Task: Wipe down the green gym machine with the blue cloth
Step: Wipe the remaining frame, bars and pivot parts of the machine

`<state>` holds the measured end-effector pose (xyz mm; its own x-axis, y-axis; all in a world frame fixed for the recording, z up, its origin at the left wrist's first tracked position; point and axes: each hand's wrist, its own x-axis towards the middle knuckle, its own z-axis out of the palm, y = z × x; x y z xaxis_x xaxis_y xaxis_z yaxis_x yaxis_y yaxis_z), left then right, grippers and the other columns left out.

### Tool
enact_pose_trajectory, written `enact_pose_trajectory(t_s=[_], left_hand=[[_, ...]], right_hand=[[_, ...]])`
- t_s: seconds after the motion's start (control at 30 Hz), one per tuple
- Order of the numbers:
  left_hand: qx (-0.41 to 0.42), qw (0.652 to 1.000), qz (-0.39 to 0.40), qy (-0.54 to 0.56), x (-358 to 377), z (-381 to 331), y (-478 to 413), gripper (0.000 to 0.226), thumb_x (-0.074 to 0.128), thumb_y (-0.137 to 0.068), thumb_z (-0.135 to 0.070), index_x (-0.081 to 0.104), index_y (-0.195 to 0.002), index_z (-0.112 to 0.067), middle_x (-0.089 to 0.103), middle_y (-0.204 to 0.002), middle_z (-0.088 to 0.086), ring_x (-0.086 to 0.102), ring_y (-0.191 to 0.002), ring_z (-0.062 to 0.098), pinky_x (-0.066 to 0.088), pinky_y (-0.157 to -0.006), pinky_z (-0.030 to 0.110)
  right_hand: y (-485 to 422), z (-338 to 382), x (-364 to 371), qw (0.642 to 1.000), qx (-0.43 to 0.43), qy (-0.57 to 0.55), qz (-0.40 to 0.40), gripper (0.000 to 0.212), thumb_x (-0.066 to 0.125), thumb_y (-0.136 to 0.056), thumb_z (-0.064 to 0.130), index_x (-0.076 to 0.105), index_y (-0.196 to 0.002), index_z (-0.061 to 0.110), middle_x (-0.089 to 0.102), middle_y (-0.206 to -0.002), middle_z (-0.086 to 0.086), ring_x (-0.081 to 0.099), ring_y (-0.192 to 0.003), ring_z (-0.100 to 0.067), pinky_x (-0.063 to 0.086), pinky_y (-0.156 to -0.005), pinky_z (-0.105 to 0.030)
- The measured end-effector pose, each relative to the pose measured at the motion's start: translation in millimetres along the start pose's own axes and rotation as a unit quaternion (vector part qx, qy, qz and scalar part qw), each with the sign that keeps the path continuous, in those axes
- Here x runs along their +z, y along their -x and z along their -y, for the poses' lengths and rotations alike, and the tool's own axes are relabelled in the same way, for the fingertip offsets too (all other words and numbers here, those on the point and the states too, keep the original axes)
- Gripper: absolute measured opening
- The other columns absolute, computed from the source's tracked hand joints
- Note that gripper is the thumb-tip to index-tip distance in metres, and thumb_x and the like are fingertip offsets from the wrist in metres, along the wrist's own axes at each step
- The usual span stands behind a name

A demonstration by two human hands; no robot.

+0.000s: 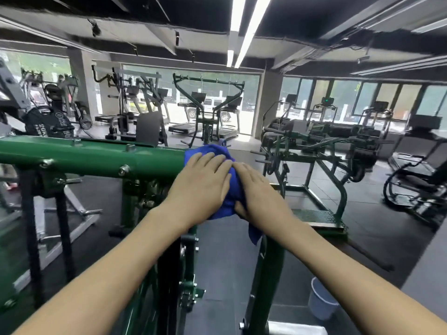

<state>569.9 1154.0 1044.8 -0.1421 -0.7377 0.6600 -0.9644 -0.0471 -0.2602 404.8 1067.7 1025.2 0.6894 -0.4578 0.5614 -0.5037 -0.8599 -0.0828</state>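
Note:
A thick green bar of the gym machine runs from the left edge to the middle of the head view. The blue cloth is bunched over the bar's right end, one corner hanging down. My left hand lies flat on the cloth with straight fingers, pressing it onto the bar. My right hand lies on the cloth's right side, fingers extended over the top and thumb tucked under the fabric. The bar's end is hidden under the cloth.
Green uprights and bolted brackets stand below my arms. A pale blue bucket sits on the dark floor at lower right. Another green machine stands to the right, treadmills and weight plates further back.

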Motion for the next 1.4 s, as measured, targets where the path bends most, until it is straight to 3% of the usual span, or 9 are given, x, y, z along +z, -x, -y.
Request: enact_pose_trajectory(t_s=[0.27,0.53,0.63,0.87,0.93,1.03,1.13,1.27,1.4], left_hand=[[0.060,0.998,-0.024,-0.013,33,-82,28,0.094,0.087,-0.062,-0.022,0.053,-0.148,-0.007,0.048,-0.156,0.016,0.043,-0.146,0.037,0.029,-0.122,0.053],[-0.125,0.977,-0.140,0.103,42,-96,23,0.069,0.069,-0.085,-0.009,0.049,-0.151,-0.008,0.038,-0.163,0.013,0.028,-0.155,0.030,0.019,-0.129,0.046],[-0.192,0.951,-0.175,0.169,50,-116,30,0.066,0.066,-0.091,-0.002,0.047,-0.153,-0.009,0.030,-0.167,0.010,0.019,-0.158,0.026,0.018,-0.129,0.043],[-0.342,0.839,-0.199,0.374,87,-217,54,0.062,0.061,-0.098,-0.007,0.040,-0.155,-0.022,0.022,-0.164,-0.016,0.019,-0.154,-0.001,0.017,-0.121,0.012],[-0.386,0.804,-0.200,0.407,92,-234,52,0.061,0.058,-0.098,-0.016,0.037,-0.153,-0.029,0.028,-0.161,-0.017,0.026,-0.150,-0.005,0.024,-0.120,0.015],[-0.461,0.677,-0.213,0.532,87,-245,36,0.044,0.056,-0.099,-0.024,0.043,-0.140,-0.034,0.057,-0.144,-0.010,0.057,-0.129,0.000,0.048,-0.104,0.022],[-0.490,0.639,-0.207,0.556,74,-236,11,0.032,0.054,-0.100,-0.030,0.056,-0.131,-0.021,0.074,-0.118,-0.012,0.067,-0.114,0.009,0.052,-0.097,0.027],[-0.513,0.493,-0.231,0.664,49,-205,-18,0.024,0.056,-0.102,-0.012,0.062,-0.124,-0.005,0.078,-0.104,0.005,0.074,-0.096,0.017,0.058,-0.075,0.023],[-0.488,0.462,-0.191,0.715,50,-185,-19,0.037,0.055,-0.101,-0.016,0.064,-0.132,0.000,0.074,-0.120,0.014,0.072,-0.107,0.022,0.058,-0.085,0.030]], right_hand=[[89,-49,36,0.992,0.048,-0.087,-0.081,0.091,0.068,-0.080,0.013,0.020,-0.158,0.015,0.033,-0.163,-0.013,0.032,-0.152,-0.028,0.030,-0.123,-0.034],[21,-45,33,0.992,-0.017,-0.094,-0.088,0.076,0.068,-0.081,0.018,0.037,-0.148,0.000,0.049,-0.141,-0.021,0.050,-0.129,-0.041,0.046,-0.107,-0.052],[34,-57,42,0.989,-0.044,-0.109,-0.091,0.089,0.075,-0.082,0.015,0.027,-0.156,0.006,0.039,-0.154,-0.025,0.039,-0.142,-0.043,0.038,-0.115,-0.054],[119,-94,73,0.965,-0.038,-0.254,-0.055,0.093,0.060,-0.100,0.013,-0.004,-0.162,0.039,-0.006,-0.173,-0.007,-0.002,-0.161,-0.028,0.030,-0.121,-0.059],[137,-108,77,0.953,-0.058,-0.295,-0.040,0.098,0.062,-0.097,0.006,-0.003,-0.164,0.038,-0.011,-0.173,-0.002,-0.005,-0.161,-0.024,0.028,-0.123,-0.057],[142,-115,70,0.931,-0.066,-0.358,-0.013,0.101,0.060,-0.090,0.000,0.001,-0.165,0.034,-0.010,-0.174,0.002,-0.008,-0.160,-0.020,0.019,-0.127,-0.056],[119,-105,53,0.928,-0.070,-0.364,0.029,0.092,0.052,-0.094,0.010,-0.002,-0.160,0.044,-0.011,-0.173,0.012,-0.017,-0.158,-0.012,0.003,-0.129,-0.056],[72,-98,31,0.901,-0.061,-0.428,0.020,0.074,0.047,-0.088,0.035,0.019,-0.156,0.045,0.017,-0.167,0.017,0.010,-0.158,-0.016,0.012,-0.128,-0.051],[45,-99,30,0.890,-0.024,-0.456,0.017,0.064,0.049,-0.097,0.046,0.029,-0.157,0.034,0.031,-0.162,0.018,0.024,-0.150,0.003,0.023,-0.127,-0.043]])
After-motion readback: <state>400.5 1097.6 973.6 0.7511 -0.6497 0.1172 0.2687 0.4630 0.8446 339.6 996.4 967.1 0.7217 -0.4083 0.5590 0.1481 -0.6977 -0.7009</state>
